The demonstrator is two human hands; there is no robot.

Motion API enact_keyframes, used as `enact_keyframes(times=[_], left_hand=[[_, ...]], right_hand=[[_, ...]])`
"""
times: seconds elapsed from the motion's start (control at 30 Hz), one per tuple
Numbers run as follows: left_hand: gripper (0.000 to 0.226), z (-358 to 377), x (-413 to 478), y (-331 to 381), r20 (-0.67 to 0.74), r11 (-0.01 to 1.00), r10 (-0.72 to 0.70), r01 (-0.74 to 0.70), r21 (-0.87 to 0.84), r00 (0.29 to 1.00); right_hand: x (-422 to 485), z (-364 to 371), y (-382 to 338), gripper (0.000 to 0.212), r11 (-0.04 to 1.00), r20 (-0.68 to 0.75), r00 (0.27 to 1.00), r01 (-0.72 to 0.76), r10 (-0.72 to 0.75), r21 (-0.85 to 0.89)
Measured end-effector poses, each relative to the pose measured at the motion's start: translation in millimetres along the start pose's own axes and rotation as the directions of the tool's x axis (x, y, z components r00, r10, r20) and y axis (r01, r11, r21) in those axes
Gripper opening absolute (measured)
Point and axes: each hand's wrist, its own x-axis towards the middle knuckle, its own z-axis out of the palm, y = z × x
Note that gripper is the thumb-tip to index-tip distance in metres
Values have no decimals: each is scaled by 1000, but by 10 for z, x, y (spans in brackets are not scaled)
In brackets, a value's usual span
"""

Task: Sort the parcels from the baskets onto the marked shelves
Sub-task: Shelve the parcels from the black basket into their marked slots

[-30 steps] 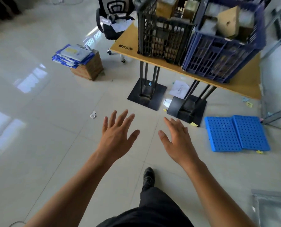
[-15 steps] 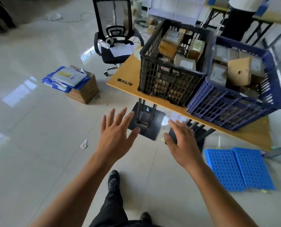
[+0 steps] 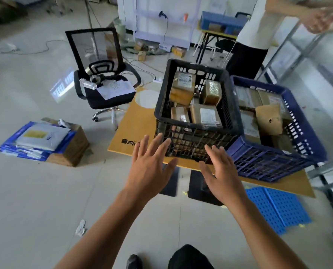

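L hand (image 3: 150, 169), R hand (image 3: 224, 175) nearer basket (image 3: 192, 135).

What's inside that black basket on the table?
Brown cardboard parcels fill the black basket, some with white labels. More show through the mesh lower down, but the top ones cover them, so the bottom is hidden.

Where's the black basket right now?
The black basket sits mid-frame in the head view on the wooden table, beside the blue basket on its right, with the office chair to its left.
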Motion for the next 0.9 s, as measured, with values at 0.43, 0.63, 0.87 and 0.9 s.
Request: enact_keyframes(times=[0.43,0.63,0.87,0.9], left_hand=[[69,251,2083,148,16,994,26,-24,-106,1000],[70,500,3166,72,58,996,-57,61,-72,997],[69,909,4161,-134,91,986,-141,148,-80,986],[68,949,4265,-172,86,983,-155,163,-88,984]], right_hand=[[1699,-339,470,80,1000,-80,996,27,-28,-11],[2673,-276,789,87,998,38,998,57,-58,27],[3731,-121,952,76,998,156,986,60,-60,4],[3840,-98,943,71,998,139,989,51,-54,26]])
